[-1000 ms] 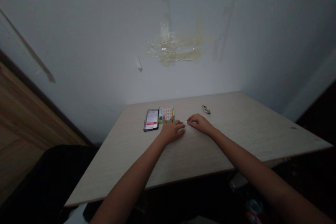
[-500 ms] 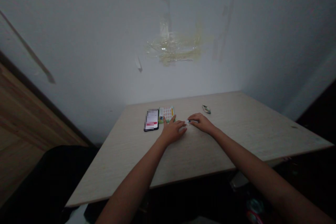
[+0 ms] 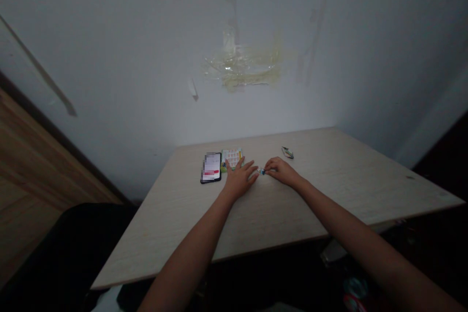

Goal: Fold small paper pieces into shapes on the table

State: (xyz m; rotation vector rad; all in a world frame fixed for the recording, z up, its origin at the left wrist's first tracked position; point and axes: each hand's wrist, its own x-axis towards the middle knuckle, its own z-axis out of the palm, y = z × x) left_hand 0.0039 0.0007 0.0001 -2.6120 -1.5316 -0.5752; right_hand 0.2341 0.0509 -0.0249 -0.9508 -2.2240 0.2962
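Note:
My left hand (image 3: 239,178) is spread over the table, its fingertips reaching the near edge of a small printed sheet with rows of pictures (image 3: 233,156). To its right, the thumb and fingers of my right hand (image 3: 280,170) are pinched on a small white and blue piece (image 3: 262,171), too small to name, lying between the two hands. A phone (image 3: 211,168) with a lit screen lies left of the sheet. Farther back, a small folded piece with dark and light patterning (image 3: 287,152) rests apart from both hands.
The pale wooden table (image 3: 175,219) stands against a grey wall (image 3: 146,58) with old clear tape (image 3: 248,68) on it. At the left are a wooden panel (image 3: 32,156) and a dark shape (image 3: 84,239) beside the table edge.
The fingers of my left hand have spread and lifted away slightly from the small piece. More of its blue part shows beside my right fingertips. The phone and sheet have stayed put.

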